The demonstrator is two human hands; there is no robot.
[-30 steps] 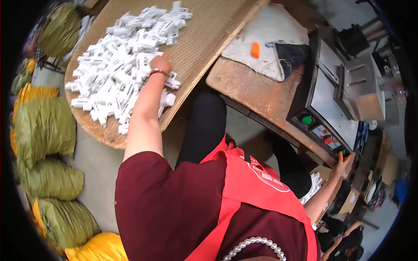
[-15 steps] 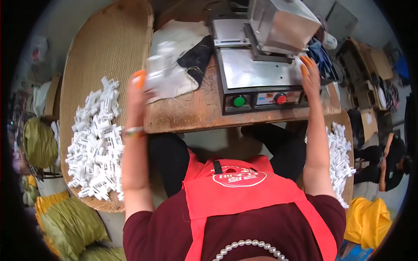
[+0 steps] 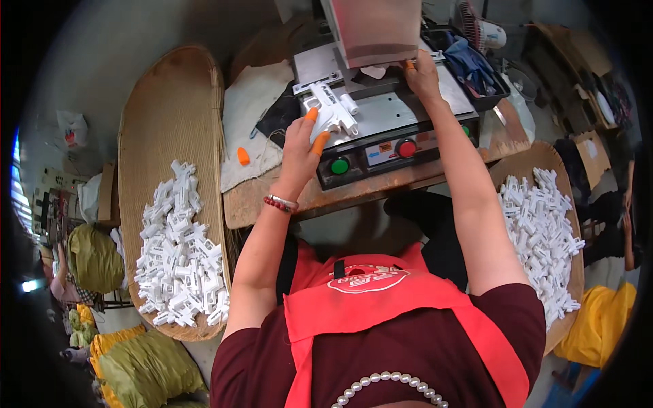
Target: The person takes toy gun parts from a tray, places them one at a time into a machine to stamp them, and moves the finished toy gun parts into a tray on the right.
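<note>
Wood bench (image 3: 408, 182) w/ press machine (image 3: 381, 129), cloth (image 3: 252, 122), orange cap (image 3: 243, 156).

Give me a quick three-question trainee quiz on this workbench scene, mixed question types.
1. True or false: the left hand holds a white plastic part over the machine.
2. Multiple choice: the round button nearer the left hand is A) red, B) green, C) blue.
3. Fill in: piles of white parts lie in two woven ____, one on each side of the person.

Key
1. True
2. B
3. trays: left tray, right tray
</note>
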